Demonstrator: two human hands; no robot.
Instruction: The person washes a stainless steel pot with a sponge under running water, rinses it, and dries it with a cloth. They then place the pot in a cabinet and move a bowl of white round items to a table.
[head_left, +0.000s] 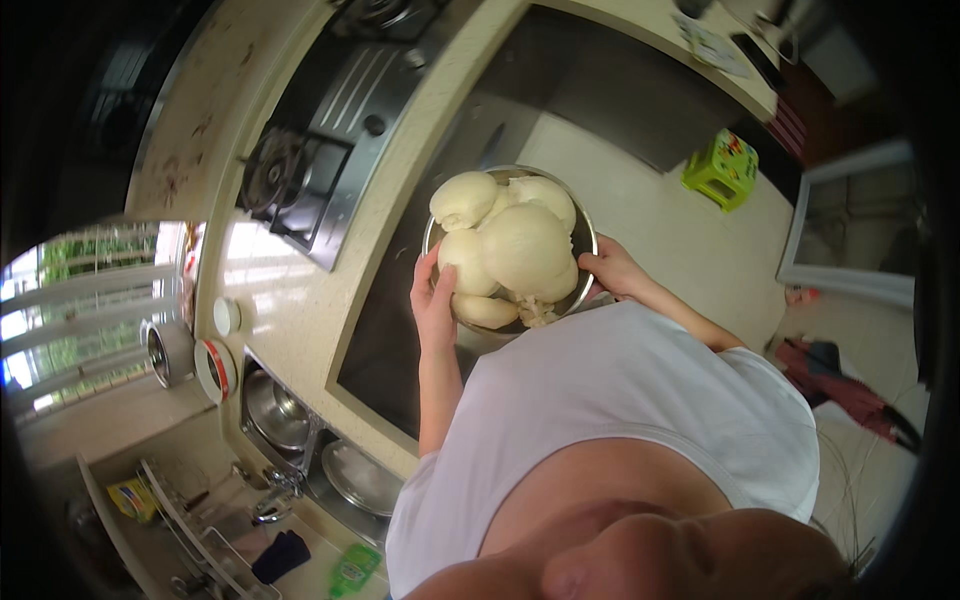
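A round stainless steel bowl (587, 219) is held up in front of my body. Several large, pale, smooth steamed buns (526, 244) are heaped in it, some with rough, torn-looking patches. My left hand (435, 296) grips the bowl's left side, its thumb over the rim and against a bun. On the opposite side my right hand (613, 268) clasps the rim, the thumb on top and the other fingers mostly hidden below. The bottom of the bowl is covered by the buns.
A gas hob (322, 150) is set in the counter (262, 289) on the left. Nearer me are a double sink holding a steel basin (279, 411), and a dish rack (187, 532). A green plastic stool (721, 169) stands on the floor at right.
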